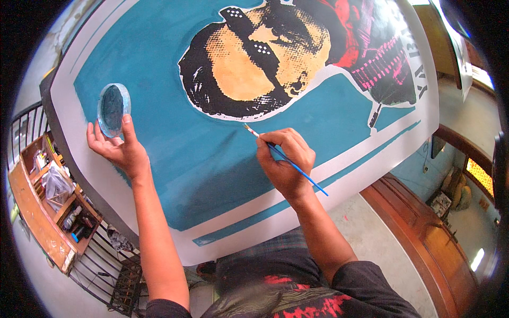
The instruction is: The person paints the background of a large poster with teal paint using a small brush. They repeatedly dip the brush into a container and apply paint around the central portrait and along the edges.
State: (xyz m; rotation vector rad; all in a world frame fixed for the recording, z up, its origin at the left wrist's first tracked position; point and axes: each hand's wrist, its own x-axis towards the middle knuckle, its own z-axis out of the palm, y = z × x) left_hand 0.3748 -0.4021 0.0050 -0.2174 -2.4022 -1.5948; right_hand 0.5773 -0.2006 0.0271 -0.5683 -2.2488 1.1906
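Two grips show: left fingers [97, 139] half-curled on a dish [126, 100], right fingers [286, 140] pinching a paintbrush [310, 179], poster [228, 175] part-hiding woodwork [429, 249].

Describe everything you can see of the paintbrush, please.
The paintbrush is slim, with a long, straight blue handle that could be wood or plastic, a pale band that looks like metal, and a small bristle tip. The fingers of the right hand pinch it near the tip end. It slants, its tip toward the upper left and its handle end toward the lower right. The tip is at the blue background, just below the face's white outline; whether it touches is unclear.
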